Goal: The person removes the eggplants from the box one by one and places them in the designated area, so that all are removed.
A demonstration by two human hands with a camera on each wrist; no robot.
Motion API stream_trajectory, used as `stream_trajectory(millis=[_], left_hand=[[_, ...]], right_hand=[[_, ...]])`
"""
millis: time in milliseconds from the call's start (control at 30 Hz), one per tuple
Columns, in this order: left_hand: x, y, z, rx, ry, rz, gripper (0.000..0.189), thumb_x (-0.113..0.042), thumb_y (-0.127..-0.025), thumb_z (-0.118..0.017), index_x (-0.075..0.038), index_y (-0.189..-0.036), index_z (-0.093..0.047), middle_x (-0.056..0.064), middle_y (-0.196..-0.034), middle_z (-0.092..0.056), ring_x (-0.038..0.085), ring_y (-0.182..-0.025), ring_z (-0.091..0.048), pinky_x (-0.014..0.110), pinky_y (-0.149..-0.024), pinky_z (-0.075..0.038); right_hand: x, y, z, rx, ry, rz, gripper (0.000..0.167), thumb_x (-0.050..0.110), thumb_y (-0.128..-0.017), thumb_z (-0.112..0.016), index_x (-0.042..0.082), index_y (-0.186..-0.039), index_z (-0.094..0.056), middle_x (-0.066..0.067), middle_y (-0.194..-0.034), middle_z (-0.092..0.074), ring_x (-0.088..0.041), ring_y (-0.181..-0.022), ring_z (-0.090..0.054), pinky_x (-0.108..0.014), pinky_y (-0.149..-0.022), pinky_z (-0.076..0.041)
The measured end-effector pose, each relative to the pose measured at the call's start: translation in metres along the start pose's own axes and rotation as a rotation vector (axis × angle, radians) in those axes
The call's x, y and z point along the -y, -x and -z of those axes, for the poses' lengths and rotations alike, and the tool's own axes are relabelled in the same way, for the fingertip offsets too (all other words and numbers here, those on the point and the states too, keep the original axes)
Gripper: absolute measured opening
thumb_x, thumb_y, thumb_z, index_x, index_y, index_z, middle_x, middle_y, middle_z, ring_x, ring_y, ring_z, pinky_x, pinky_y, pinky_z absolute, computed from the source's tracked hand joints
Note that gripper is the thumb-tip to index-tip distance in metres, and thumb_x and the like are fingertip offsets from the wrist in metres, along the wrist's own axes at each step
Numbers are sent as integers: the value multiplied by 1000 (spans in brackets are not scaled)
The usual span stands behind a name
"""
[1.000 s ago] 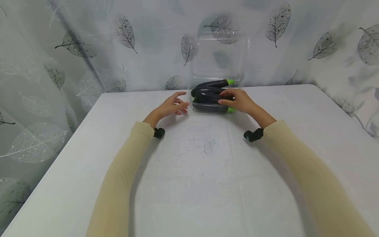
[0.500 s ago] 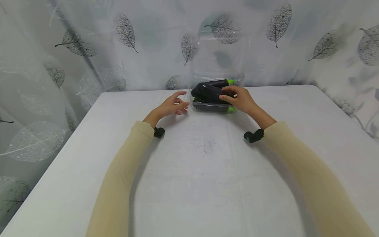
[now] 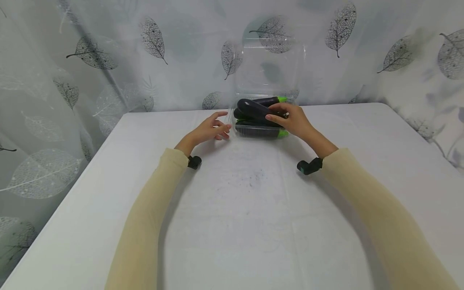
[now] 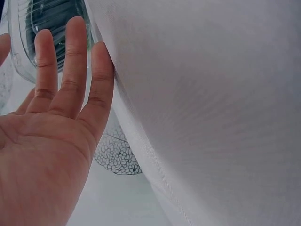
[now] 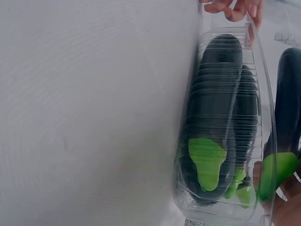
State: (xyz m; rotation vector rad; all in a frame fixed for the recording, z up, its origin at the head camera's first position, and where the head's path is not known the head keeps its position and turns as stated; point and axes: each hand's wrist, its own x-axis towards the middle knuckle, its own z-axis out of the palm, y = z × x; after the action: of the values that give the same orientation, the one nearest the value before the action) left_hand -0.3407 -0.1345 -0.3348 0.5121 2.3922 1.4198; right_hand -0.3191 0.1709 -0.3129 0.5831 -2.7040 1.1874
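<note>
My right hand (image 3: 295, 120) grips a dark purple eggplant (image 3: 255, 109) near its bright green cap (image 5: 280, 167). In the right wrist view this eggplant (image 5: 289, 94) is above the rim of a clear plastic clamshell box (image 5: 269, 101). Several more eggplants lie inside, one along the near wall (image 3: 255, 130) and another at the back (image 3: 266, 102). My left hand (image 3: 206, 129) is held beside the box's left end, fingers apart and holding nothing. Seen from the left wrist, the palm (image 4: 42, 146) faces the camera and the fingertips overlap the box's corner.
The box's transparent lid (image 3: 268, 68) stands raised against the leaf-patterned curtain (image 3: 192, 52). White cloth covers the table (image 3: 250, 209), whose back edge runs just behind the box. Small dark specks (image 3: 253, 179) mark the cloth in front.
The right hand has raised one eggplant from among the others, its rounded end tipping up and back to the left. The left hand stays in place.
</note>
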Motion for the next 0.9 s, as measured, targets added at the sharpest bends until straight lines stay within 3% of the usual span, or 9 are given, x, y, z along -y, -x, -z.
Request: stream_trajectory(millis=[633,900], left_hand=[[0,1,1,7,-11,-4,66,-31,-100,-57,-18,-154,-22,18,-117,-62,28,-105,-67,38,-89,-51],[0,0,0,3,-3,2,67,-31,-99,-58,-19,-154,-22,18,-117,-63,26,-103,-67,36,-87,-52]], right_hand=[[4,11,-1,-49,3,58,43,30,-91,-71,5,-126,-63,-14,-113,-64,-25,-98,-58,-37,-80,-44],[5,16,-2,-53,-22,70,41,27,-90,-72,5,-124,-65,-14,-121,-64,-26,-103,-60,-40,-85,-45]])
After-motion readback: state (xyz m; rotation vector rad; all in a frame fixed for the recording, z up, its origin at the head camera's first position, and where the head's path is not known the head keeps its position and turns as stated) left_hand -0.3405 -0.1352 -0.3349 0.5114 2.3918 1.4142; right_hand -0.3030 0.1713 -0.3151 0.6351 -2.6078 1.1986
